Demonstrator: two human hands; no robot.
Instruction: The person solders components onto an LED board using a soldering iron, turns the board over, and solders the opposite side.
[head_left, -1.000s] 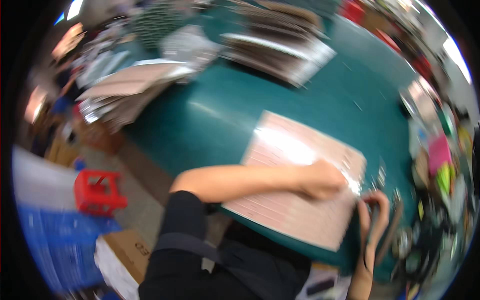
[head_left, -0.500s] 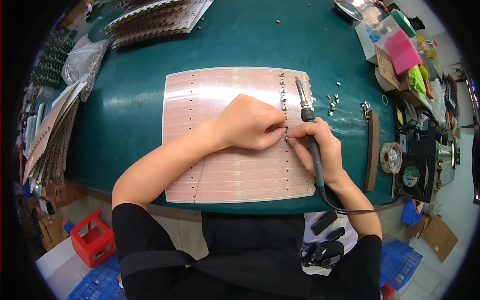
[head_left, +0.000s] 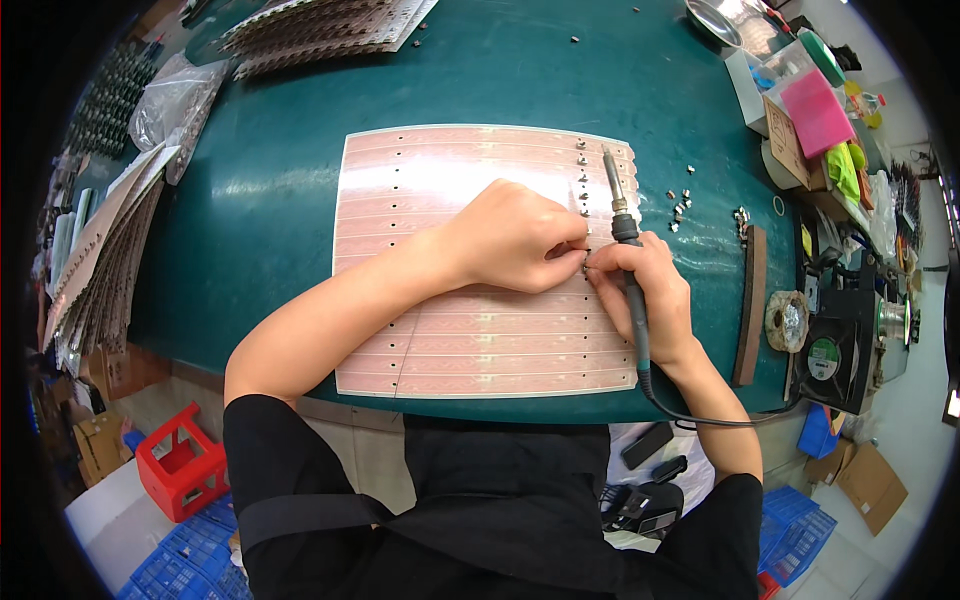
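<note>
A pinkish panel (head_left: 450,345), ruled into strips, lies on the green table. Small metal pieces (head_left: 583,178) stand in a row along its right side. Over the panel, my left hand (head_left: 520,240) is closed in a pinch at this row; what its fingertips hold is hidden. My right hand (head_left: 662,295) meets it there, thumb and forefinger pinched near a tiny metal part that I see only in part. That same hand also holds a soldering iron (head_left: 624,225), its tip pointing away from me above the panel's right edge.
Loose metal pieces (head_left: 680,210) lie right of the panel, near a brown bar (head_left: 749,305) and a tape roll (head_left: 787,322). Stacked panels (head_left: 320,35) sit at the far left, more (head_left: 110,250) at the left edge. The iron's cable (head_left: 690,417) crosses my right forearm.
The whole view has shifted slightly, so the panel appears a little farther right. My fingertips have come closer together at the row; the soldering iron stays in my right hand.
</note>
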